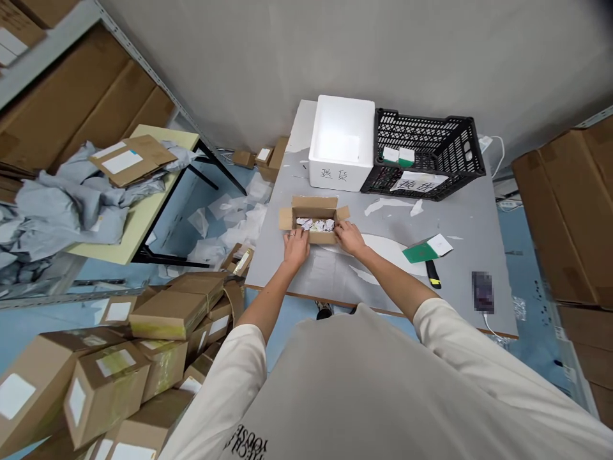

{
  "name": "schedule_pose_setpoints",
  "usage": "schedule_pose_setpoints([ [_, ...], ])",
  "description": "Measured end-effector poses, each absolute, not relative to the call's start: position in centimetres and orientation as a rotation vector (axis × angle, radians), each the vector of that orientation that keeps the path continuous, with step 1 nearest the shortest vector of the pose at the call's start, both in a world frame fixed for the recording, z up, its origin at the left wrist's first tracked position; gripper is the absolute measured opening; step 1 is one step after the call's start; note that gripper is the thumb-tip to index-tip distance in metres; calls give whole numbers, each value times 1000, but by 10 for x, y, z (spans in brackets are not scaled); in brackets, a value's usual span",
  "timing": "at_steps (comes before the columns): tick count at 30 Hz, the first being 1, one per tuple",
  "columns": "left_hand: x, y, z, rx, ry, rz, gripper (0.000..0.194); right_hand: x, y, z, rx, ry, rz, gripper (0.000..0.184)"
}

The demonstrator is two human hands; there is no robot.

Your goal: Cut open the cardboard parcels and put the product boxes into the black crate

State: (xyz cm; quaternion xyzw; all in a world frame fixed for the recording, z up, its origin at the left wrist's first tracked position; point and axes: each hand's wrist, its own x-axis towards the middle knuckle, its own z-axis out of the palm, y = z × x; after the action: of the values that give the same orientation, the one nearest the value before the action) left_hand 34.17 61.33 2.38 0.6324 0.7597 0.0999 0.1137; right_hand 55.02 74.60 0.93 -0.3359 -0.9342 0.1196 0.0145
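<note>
A small cardboard box (322,238) stands on the grey table with its flaps folded outward. Crumpled white paper (317,224) with printing lies inside it. My left hand (297,247) grips the box's near left corner, and a ring shows on one finger. At the near right corner, my right hand (350,237) has its fingers curled over the edge, close to the paper. Right of my forearm lies a green and white small box (424,251), with a black and yellow utility knife (433,273) beside it.
A white foam box (341,174) and a black plastic crate (460,150) stand at the table's back. A phone (483,292) with a cable lies at the right. Parcels (167,313) pile up on the floor at left, near a side table (143,220) with grey bags.
</note>
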Motion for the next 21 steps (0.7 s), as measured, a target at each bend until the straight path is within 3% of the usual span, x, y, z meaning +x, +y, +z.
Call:
schedule_pose_setpoints([
  [9,407,650,41,2030,2062,394,43,638,751,42,-1172,-2796,257,31],
  [21,590,697,50,2186,1695,433,41,842,761,67,-1622,-2426,211,41],
])
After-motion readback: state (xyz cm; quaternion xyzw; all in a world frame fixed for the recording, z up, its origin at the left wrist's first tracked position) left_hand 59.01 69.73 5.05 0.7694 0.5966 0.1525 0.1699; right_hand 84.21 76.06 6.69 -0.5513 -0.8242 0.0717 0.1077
